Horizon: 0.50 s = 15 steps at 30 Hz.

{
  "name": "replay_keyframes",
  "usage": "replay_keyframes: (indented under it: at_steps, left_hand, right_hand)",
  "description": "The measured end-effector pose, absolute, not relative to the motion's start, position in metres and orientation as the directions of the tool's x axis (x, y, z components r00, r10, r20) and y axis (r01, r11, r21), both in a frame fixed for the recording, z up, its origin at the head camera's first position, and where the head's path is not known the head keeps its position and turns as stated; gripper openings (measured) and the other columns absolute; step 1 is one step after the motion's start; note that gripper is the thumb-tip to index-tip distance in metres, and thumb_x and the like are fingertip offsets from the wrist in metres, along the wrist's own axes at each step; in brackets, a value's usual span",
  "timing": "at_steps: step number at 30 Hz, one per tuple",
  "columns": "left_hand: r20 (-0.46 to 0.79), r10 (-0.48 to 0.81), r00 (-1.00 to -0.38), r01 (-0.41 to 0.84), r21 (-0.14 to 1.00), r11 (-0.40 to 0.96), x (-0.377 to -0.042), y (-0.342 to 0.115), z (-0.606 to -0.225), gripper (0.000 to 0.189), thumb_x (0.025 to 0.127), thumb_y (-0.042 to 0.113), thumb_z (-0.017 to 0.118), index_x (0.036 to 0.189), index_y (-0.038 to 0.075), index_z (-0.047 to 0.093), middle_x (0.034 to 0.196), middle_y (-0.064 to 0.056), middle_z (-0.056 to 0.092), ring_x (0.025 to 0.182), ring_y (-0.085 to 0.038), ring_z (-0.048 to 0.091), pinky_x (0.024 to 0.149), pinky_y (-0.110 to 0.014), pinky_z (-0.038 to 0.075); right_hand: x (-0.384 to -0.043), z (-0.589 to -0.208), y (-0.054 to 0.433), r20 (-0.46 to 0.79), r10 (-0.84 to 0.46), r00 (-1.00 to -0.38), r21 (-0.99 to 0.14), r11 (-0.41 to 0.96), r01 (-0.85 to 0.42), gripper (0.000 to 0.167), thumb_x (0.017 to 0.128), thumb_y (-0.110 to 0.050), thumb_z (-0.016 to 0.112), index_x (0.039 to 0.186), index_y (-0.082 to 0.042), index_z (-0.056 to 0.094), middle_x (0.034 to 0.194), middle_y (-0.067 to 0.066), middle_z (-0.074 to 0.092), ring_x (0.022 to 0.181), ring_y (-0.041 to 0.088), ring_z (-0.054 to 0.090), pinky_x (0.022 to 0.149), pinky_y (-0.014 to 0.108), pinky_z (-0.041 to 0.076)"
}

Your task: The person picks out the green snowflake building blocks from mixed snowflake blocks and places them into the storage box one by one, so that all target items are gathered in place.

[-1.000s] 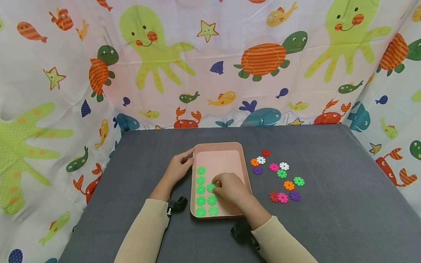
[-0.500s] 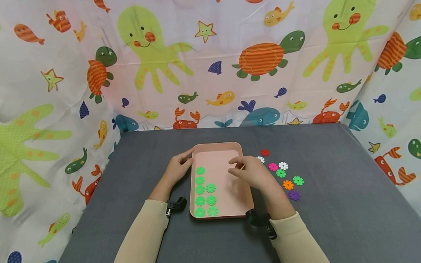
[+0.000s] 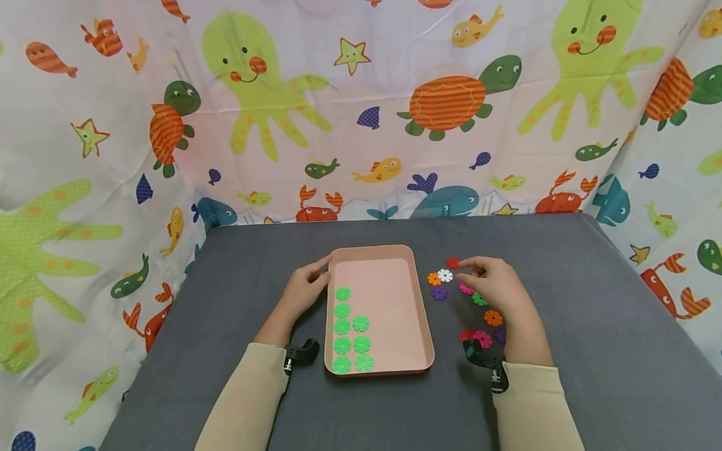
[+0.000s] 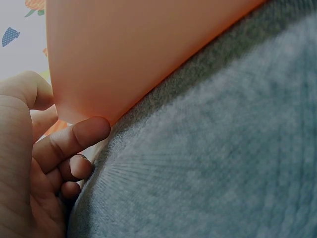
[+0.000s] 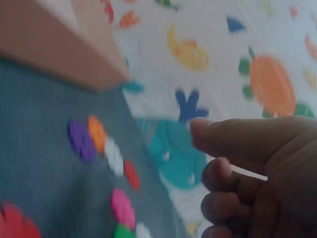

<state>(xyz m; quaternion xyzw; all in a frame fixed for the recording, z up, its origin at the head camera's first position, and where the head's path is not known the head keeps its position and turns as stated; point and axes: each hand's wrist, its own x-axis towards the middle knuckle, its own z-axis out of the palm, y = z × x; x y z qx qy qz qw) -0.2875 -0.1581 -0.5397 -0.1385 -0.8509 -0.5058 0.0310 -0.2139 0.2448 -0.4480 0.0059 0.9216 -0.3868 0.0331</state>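
Note:
A pink tray (image 3: 394,307) lies on the grey table, holding several green flower-shaped discs (image 3: 342,326) in two columns at its left. My left hand (image 3: 301,290) rests against the tray's upper left side; in the left wrist view, its fingertips touch the outer wall. To the right of the tray, my right hand (image 3: 496,288) hovers over loose flower discs, its fingers loosely bent with a gap between thumb and index finger and nothing visible in it. Nearest its fingertips are a white disc (image 3: 445,275), a red disc (image 3: 452,263) and a pink disc (image 3: 467,289).
Also right of the tray lie an orange disc (image 3: 434,279), a purple disc (image 3: 439,293), a green disc (image 3: 480,299) and more, some partly behind the right hand and wrist. A curtain (image 3: 357,119) printed with sea animals stands behind the table.
My right hand has left the green discs in the tray and moved right to above the loose discs. The left hand stays at the tray's side.

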Motion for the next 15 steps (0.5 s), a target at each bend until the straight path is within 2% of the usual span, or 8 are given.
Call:
replay_keyframes:
  at_steps: [9,15]
  left_hand:
    - [0.173,0.202,-0.964,0.249,0.858,0.449,-0.287,-0.159,-0.54,0.046,0.103,0.023,0.062,0.149,0.025,0.058,0.064,-0.004,0.052,0.06,-0.02,0.047,0.06,-0.033,0.038]
    - [0.17,0.203,-0.964,0.245,0.864,0.439,-0.287,-0.158,-0.539,0.046,0.104,0.022,0.062,0.149,0.024,0.058,0.066,-0.005,0.056,0.062,-0.022,0.05,0.061,-0.034,0.039]
  right_hand:
    - [-0.212,-0.476,0.285,-0.241,0.027,-0.97,-0.653,0.735,0.183,0.038,0.09,-0.019,0.078,0.119,0.004,0.068,0.085,0.008,0.058,0.078,0.025,0.053,0.066,0.036,0.043]
    - [-0.211,-0.48,0.289,-0.277,0.045,-0.96,-0.657,0.721,0.223,0.04,0.087,-0.018,0.082,0.115,0.005,0.066,0.085,0.008,0.061,0.08,0.025,0.055,0.068,0.037,0.044]
